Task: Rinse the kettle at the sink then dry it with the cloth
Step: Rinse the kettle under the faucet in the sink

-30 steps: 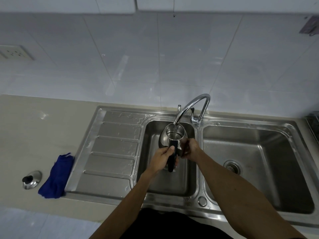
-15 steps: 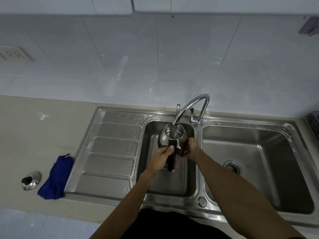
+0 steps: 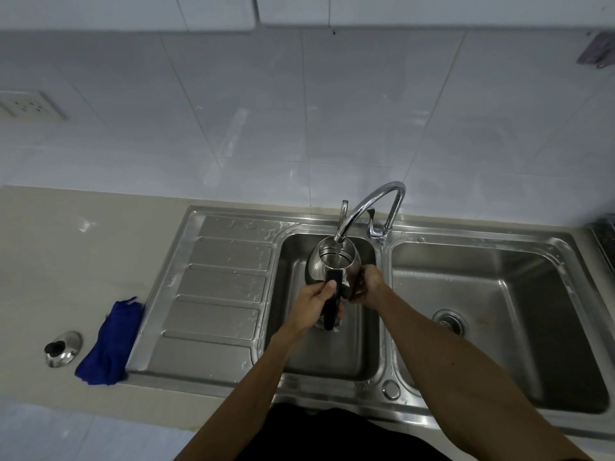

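Observation:
The steel kettle (image 3: 321, 266) with a black handle hangs lidless over the left basin of the sink (image 3: 229, 367), right under the curved tap (image 3: 372, 202). A thin stream of water runs into its open top. My left hand (image 3: 314, 302) grips the black handle. My right hand (image 3: 367, 287) holds the kettle's right side. The blue cloth (image 3: 109, 342) lies crumpled on the counter, left of the drainboard. The kettle's steel lid (image 3: 62, 348) with a black knob rests beside the cloth.
The right basin (image 3: 499, 294) has a drain strainer (image 3: 449, 321). The ribbed drainboard (image 3: 216, 284) is wet. A wall socket (image 3: 28, 106) sits on the tiles at far left. A dark object (image 3: 605, 234) stands at the counter's right edge.
Hardly anything has moved; both hands keep the kettle under the tap, and the view has shifted slightly.

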Demonstrator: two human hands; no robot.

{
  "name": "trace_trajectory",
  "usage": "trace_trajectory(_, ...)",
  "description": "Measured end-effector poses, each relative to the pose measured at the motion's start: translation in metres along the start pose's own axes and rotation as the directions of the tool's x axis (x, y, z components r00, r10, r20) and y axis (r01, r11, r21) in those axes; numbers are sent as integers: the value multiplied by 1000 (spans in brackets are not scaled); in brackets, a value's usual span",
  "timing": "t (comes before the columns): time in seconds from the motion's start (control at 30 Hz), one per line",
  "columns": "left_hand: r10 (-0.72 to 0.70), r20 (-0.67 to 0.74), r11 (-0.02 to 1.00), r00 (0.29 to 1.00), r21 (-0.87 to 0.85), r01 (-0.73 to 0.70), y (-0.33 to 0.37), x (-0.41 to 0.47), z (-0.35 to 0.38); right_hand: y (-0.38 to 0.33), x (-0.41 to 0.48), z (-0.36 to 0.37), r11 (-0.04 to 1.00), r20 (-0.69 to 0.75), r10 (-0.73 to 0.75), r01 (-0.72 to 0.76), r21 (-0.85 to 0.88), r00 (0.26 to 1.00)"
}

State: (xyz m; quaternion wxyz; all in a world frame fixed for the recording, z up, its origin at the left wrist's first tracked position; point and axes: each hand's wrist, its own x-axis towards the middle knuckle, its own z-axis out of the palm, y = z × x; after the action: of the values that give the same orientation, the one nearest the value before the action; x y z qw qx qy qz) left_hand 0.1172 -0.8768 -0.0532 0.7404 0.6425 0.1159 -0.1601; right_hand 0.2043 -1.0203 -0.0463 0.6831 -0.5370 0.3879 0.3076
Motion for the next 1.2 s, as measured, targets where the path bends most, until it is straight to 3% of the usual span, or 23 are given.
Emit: trace_trajectory(1.2,-6,18,1000,1000,21,6,7,-6,1,1,-6,1,1000,-8,6,-6,4,1000)
